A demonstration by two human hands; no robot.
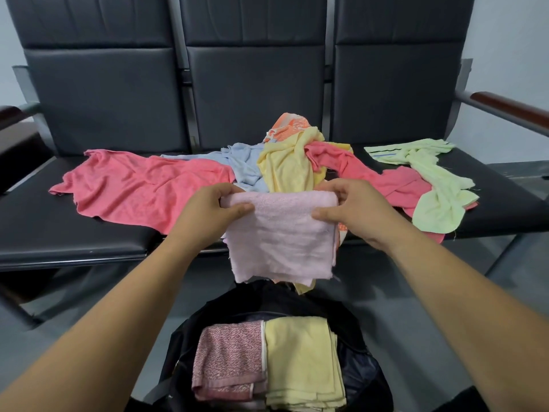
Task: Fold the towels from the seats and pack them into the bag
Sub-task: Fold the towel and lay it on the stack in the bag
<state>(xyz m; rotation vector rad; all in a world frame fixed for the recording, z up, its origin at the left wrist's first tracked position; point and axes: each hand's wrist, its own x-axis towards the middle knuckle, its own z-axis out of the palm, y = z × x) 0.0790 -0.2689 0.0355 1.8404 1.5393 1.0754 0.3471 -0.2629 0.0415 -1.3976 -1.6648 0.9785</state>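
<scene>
A folded pale pink towel (282,236) hangs in the air in front of the seats. My left hand (208,212) grips its top left corner and my right hand (353,209) grips its top right corner. Below it an open black bag (365,370) stands on the floor, holding a folded patterned pink towel (230,358) and a folded yellow towel (301,361) side by side. On the seats lie unfolded towels: a coral one (139,188), a light blue one (246,162), a yellow one (285,168), an orange patterned one (289,126), another coral one (386,176) and a pale green one (436,188).
The black three-seat bench (255,84) has metal armrests with brown wooden tops at the left (12,113) and right (511,110). Grey floor (401,307) surrounds the bag in front of the bench.
</scene>
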